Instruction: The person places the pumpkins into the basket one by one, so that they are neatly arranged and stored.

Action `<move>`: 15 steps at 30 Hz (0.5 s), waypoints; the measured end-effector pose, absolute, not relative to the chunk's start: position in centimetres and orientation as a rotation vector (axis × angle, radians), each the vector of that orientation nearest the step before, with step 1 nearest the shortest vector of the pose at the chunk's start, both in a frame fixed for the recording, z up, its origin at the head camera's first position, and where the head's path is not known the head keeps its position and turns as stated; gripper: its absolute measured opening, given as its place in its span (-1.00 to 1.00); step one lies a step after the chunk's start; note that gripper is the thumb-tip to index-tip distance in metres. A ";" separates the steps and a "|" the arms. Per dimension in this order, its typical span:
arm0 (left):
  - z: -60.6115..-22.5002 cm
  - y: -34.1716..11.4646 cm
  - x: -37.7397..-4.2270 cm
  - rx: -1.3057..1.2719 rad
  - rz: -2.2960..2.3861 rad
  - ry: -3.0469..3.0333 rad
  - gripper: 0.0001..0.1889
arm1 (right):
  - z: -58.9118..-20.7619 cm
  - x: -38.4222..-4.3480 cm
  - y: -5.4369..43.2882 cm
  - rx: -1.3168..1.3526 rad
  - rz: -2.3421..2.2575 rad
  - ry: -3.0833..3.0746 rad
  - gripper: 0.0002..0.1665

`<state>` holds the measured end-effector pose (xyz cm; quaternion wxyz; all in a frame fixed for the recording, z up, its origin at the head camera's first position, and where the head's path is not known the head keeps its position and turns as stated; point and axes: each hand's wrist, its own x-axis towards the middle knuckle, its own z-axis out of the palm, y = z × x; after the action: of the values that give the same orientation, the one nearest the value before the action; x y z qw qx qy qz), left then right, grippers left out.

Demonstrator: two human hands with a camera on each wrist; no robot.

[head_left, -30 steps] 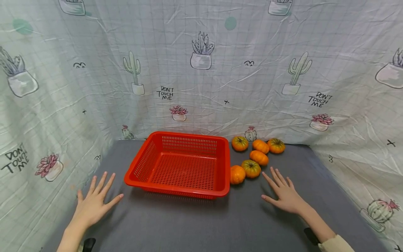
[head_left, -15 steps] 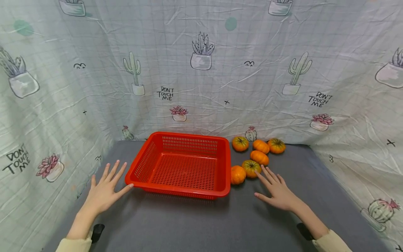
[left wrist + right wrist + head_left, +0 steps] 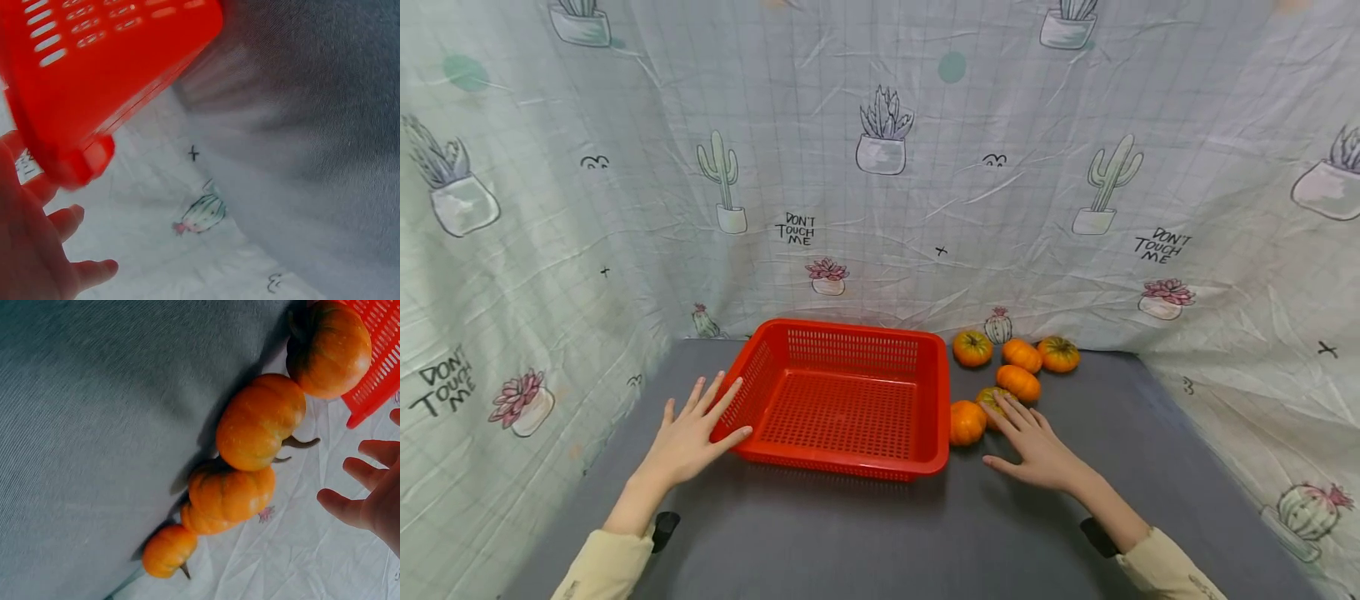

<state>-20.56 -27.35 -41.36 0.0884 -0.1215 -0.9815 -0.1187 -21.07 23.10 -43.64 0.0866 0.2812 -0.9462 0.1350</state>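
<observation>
A red plastic basket (image 3: 842,417) with slotted walls stands on the grey table, nothing inside it. My left hand (image 3: 688,442), fingers spread, is at the basket's front left corner; in the left wrist view its fingers (image 3: 67,219) lie close to the rim, and contact cannot be told. To the basket's right lie several small pumpkins. My right hand (image 3: 1037,450) is spread above the table, its fingertips overlapping a greenish pumpkin (image 3: 989,401) in the head view. An orange pumpkin (image 3: 967,425) sits beside that one, against the basket. Neither hand holds anything.
Farther back are another orange pumpkin (image 3: 1018,384), an orange one (image 3: 1022,356) behind it, and two greenish-orange pumpkins, one at left (image 3: 972,348) and one at right (image 3: 1058,355). A cactus-print cloth (image 3: 880,225) hangs behind and along both sides of the grey table (image 3: 850,542).
My left hand has moved right and forward to the basket's left corner. The right hand has moved left to the front pumpkins. Basket and pumpkins stay in place; the head view has tilted slightly.
</observation>
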 end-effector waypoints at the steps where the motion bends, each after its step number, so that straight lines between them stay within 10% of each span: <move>1: -41.5 -27.2 -20.7 -0.366 -0.346 -2.926 -0.17 | -43.8 -21.2 23.0 0.845 0.400 -2.812 -0.09; 15: -42.4 -27.5 -22.2 -0.275 -0.384 -2.975 -0.05 | -44.7 -22.8 21.5 0.852 0.395 -2.741 -0.10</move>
<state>-22.18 -27.51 -42.40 0.0645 -0.0912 -0.9856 -0.1270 -22.78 21.46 -44.67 0.1219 0.2920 -0.9389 0.1355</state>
